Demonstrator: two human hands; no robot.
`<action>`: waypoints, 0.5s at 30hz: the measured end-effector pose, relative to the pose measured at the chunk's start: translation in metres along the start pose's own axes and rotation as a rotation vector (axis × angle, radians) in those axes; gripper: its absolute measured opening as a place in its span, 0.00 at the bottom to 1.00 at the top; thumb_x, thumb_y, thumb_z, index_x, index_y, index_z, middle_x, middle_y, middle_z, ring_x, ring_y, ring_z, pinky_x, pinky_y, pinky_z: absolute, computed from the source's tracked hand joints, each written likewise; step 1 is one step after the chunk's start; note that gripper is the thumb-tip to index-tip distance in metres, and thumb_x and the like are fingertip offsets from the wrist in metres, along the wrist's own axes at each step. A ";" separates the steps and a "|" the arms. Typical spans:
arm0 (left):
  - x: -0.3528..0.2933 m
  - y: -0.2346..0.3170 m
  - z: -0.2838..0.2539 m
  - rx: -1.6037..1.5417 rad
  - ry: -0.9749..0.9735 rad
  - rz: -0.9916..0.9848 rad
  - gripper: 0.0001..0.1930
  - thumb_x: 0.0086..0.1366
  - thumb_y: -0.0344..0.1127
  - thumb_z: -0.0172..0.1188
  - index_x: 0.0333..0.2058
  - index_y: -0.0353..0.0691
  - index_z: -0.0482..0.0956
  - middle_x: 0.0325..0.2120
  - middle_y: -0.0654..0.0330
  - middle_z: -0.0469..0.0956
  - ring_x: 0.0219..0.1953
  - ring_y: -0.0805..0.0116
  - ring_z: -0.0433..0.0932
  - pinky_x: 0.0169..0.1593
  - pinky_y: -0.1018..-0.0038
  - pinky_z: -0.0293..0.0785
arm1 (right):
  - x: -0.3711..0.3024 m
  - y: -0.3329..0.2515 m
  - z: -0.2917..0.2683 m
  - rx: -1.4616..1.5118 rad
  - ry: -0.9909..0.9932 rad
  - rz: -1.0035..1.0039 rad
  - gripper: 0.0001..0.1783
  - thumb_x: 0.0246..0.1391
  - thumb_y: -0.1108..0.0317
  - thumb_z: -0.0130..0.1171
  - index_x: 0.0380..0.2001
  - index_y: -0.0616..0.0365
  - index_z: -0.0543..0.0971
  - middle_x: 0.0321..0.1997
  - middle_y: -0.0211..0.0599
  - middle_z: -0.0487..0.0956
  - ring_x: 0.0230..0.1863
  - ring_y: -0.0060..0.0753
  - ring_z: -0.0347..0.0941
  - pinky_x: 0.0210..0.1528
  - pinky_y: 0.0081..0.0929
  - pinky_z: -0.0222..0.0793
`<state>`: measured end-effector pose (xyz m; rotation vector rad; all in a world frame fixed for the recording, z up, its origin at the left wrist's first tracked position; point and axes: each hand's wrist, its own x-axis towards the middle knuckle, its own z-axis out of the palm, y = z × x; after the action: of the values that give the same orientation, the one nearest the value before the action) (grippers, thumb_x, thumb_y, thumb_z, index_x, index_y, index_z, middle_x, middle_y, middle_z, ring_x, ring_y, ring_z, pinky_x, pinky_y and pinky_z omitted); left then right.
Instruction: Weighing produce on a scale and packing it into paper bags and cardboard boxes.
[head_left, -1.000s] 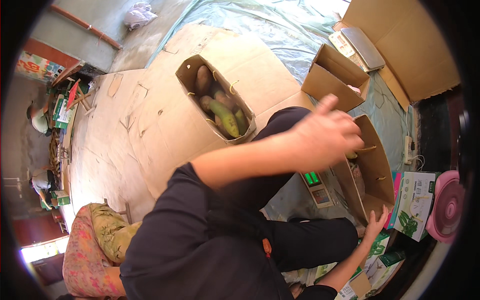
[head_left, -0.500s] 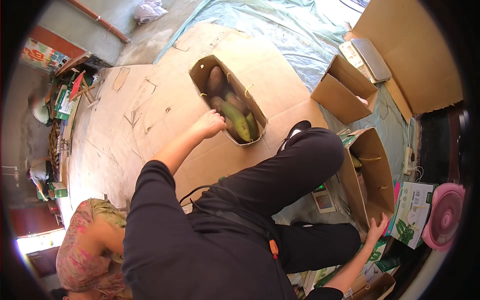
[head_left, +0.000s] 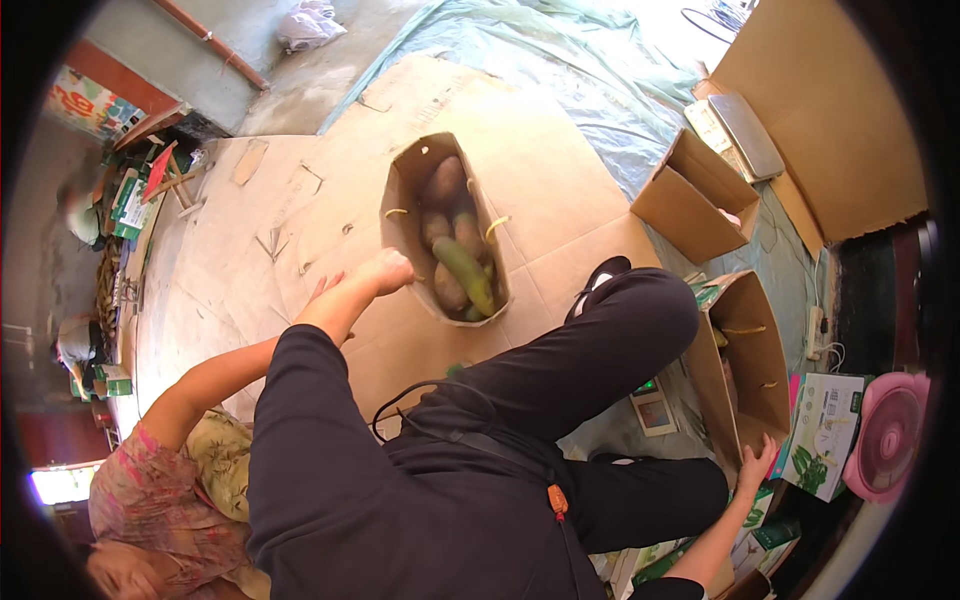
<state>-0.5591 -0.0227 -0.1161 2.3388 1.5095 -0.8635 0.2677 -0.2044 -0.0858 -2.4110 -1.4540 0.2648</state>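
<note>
A long open cardboard box (head_left: pixel 402 235) with yellow cord handles stands on the flattened cardboard ahead. Inside lie several thick brown oblong gourds (head_left: pixel 446 182) and a long green cucumber-like gourd (head_left: pixel 464 275). My left hand (head_left: pixel 388 271) is closed at this box's left rim, its fingertips partly hidden. At my right side, my right hand (head_left: pixel 757 463) grips the near edge of a second open carton (head_left: pixel 745 375), also with yellow cords. Only a little of that carton's contents shows, something green near its far end.
Close on my left, a co-worker in a patterned top (head_left: pixel 150 480) reaches an arm behind mine. Another open carton (head_left: pixel 690 195) and a flat scale (head_left: pixel 745 135) stand at far right. A pink round fan (head_left: pixel 888 437) and a printed box (head_left: pixel 825 435) are beside my right hand.
The box of gourds has turned and come nearer, with my left hand at its rim. The co-worker's arm has stretched forward beside my left forearm. My right hand stays on its carton.
</note>
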 end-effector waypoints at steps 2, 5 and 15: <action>-0.019 -0.009 0.011 0.143 -0.120 0.162 0.09 0.56 0.35 0.56 0.32 0.49 0.85 0.33 0.55 0.82 0.40 0.58 0.81 0.52 0.60 0.72 | 0.001 -0.001 0.001 -0.004 0.013 0.001 0.31 0.43 0.76 0.59 0.55 0.59 0.70 0.65 0.51 0.62 0.67 0.51 0.54 0.67 0.38 0.49; -0.064 -0.023 0.047 0.152 -0.118 0.076 0.09 0.53 0.36 0.57 0.32 0.50 0.85 0.32 0.56 0.82 0.40 0.59 0.81 0.58 0.59 0.67 | 0.005 -0.010 0.002 -0.011 -0.045 0.042 0.31 0.45 0.75 0.60 0.56 0.59 0.69 0.65 0.49 0.61 0.69 0.48 0.51 0.69 0.36 0.45; -0.212 0.005 0.036 -0.193 0.133 0.039 0.09 0.53 0.38 0.55 0.31 0.51 0.84 0.31 0.59 0.82 0.39 0.61 0.81 0.54 0.58 0.68 | 0.004 -0.010 0.007 -0.026 -0.049 0.023 0.30 0.45 0.74 0.60 0.56 0.61 0.69 0.65 0.51 0.61 0.69 0.50 0.51 0.69 0.37 0.46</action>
<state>-0.6307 -0.2019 -0.0217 2.3143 1.5167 -0.5355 0.2595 -0.1952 -0.0887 -2.4595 -1.4596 0.3141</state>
